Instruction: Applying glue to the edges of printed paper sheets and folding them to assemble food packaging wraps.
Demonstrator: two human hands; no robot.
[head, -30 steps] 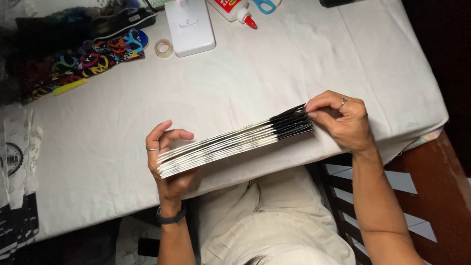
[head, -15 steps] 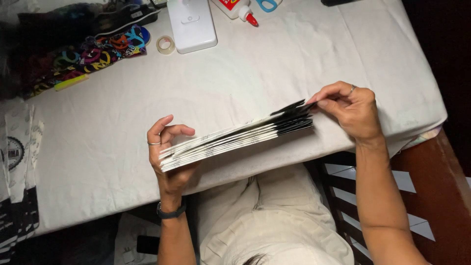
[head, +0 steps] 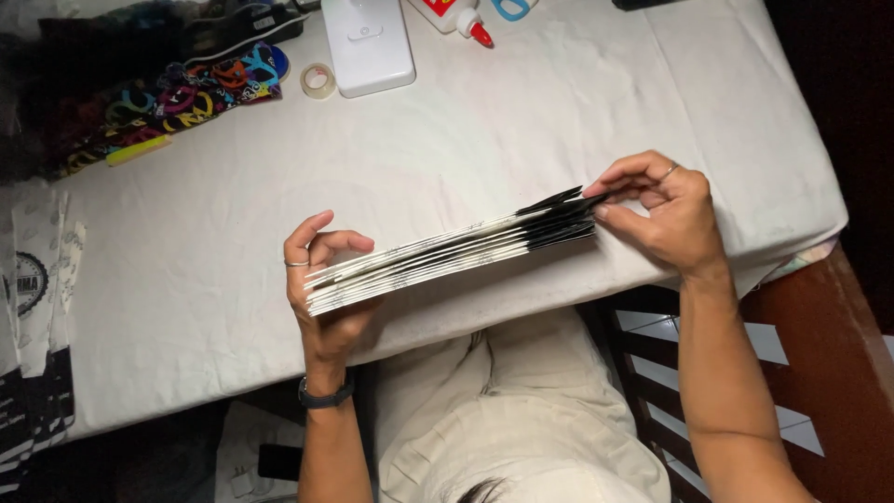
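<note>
At the counter's [head: 559, 112] six-o'clock edge, the left hand [head: 321, 279] clamps a stack of papers [head: 447, 253] while the right hand [head: 666, 210] pinches its three-o'clock end; squaring edges likely needs even pressure.

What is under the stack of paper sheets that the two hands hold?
Under the stack of sheets is the white tablecloth near the table's edge. Whether the stack touches the cloth cannot be seen.
</note>
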